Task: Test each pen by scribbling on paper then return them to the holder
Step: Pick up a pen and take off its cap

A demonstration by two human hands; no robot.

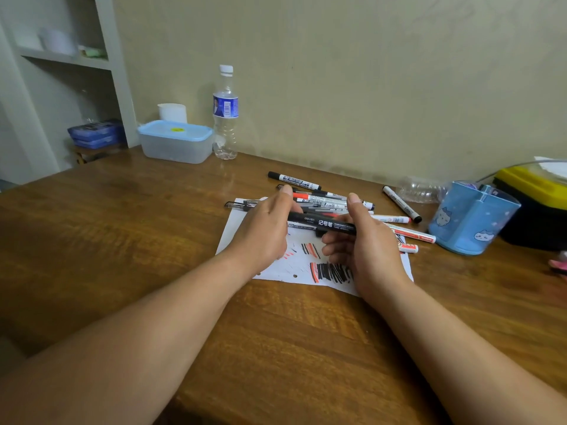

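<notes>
We are looking down on a wooden counter (138, 240) that is running back to a wall. A white paper (285, 269) is lying flat on it, bearing red and black scribbles, and our forearms and both grips are covering much of the sheet. At the back of the counter a lidded box (175, 145) is standing just beside an upright bottle (225, 118). To the right a blue holder (469, 222) is standing upright, well apart from the grips. Its inside is hard for us to make out.

Between the holder and the far edge of the paper a pile of pens (328, 202) is lying loose. Most of them are running roughly left to right, and some are overlapping the sheet. The grips are hiding part of the pile, so we are not counting them.

The left grip (267, 231) and right grip (365, 246) are hovering over the paper, and a black marker (322, 223) is bridging them. Its long axis is running left to right, with the right end sitting slightly lower in view. Both ends are disappearing inside the grips, so we cannot tell which end is carrying the cap or which way the tip is pointing. The left grip is curling round the left end and the right grip is curling its fingers under the right end, both with thumbs raised. Only the printed middle of the barrel is showing between them.
</notes>
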